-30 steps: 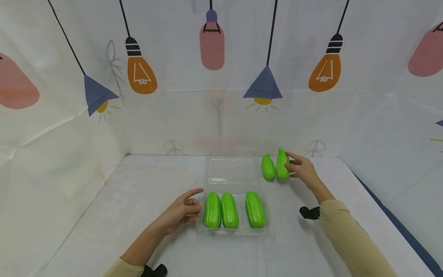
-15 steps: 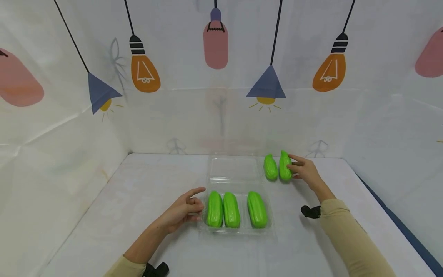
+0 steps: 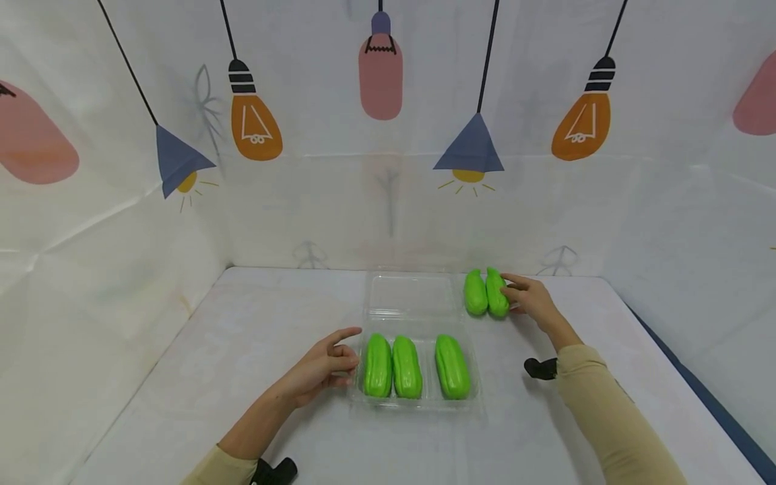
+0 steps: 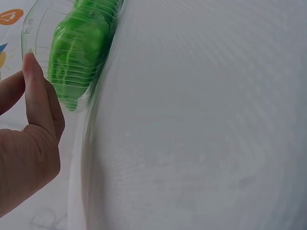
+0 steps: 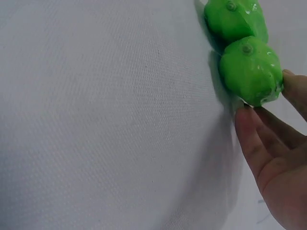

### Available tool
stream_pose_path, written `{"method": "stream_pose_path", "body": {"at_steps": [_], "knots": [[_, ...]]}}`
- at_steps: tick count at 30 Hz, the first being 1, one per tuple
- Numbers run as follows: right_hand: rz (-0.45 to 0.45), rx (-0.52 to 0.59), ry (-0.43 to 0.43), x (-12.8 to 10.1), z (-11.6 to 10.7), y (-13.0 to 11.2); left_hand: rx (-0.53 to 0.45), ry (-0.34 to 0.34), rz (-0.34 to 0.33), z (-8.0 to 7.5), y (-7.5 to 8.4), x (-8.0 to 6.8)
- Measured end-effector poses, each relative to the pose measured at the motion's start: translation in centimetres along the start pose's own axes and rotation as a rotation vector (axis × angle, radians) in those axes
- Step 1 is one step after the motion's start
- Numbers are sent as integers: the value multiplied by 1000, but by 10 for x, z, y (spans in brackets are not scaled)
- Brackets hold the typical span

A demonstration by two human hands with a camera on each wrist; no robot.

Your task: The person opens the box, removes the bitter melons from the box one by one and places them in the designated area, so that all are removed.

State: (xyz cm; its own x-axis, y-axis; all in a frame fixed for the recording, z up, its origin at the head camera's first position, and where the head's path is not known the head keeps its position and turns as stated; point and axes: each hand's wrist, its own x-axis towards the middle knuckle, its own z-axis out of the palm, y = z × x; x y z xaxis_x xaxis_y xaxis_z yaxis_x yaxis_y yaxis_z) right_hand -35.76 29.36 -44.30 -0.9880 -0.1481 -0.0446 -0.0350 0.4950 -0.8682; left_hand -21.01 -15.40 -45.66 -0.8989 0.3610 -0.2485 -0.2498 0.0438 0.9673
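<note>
Three glossy green cucumber-like vegetables lie side by side in the clear plastic clamshell box (image 3: 418, 404), with a wider gap before the rightmost vegetable (image 3: 453, 367). My left hand (image 3: 324, 367) rests at the box's left side, fingertips at its rim, index finger extended. The left wrist view shows green vegetables (image 4: 79, 52) through the ribbed wall. Behind and right of the box, my right hand (image 3: 532, 302) holds a vegetable (image 5: 252, 69) between thumb and fingertips. It lies right beside another vegetable (image 3: 475, 294) on the white table.
The box's clear lid (image 3: 415, 295) lies folded back behind it. A white cloth backdrop (image 3: 388, 215) with printed lamps rises along the table's (image 3: 267, 337) back edge and sides.
My right hand has moved the vegetable it holds left and slightly toward me, up against its neighbour. My left hand has stayed at the box. The head view has shifted slightly.
</note>
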Motion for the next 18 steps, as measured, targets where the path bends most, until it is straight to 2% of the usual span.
{"method": "stream_pose_path", "body": {"at_steps": [8, 18], "knots": [[-10, -76, 54, -1, 0, 1, 13, 8, -6, 0, 0, 1], [30, -52, 47, -1, -3, 10, 9, 4, -1, 0, -1, 2]]}}
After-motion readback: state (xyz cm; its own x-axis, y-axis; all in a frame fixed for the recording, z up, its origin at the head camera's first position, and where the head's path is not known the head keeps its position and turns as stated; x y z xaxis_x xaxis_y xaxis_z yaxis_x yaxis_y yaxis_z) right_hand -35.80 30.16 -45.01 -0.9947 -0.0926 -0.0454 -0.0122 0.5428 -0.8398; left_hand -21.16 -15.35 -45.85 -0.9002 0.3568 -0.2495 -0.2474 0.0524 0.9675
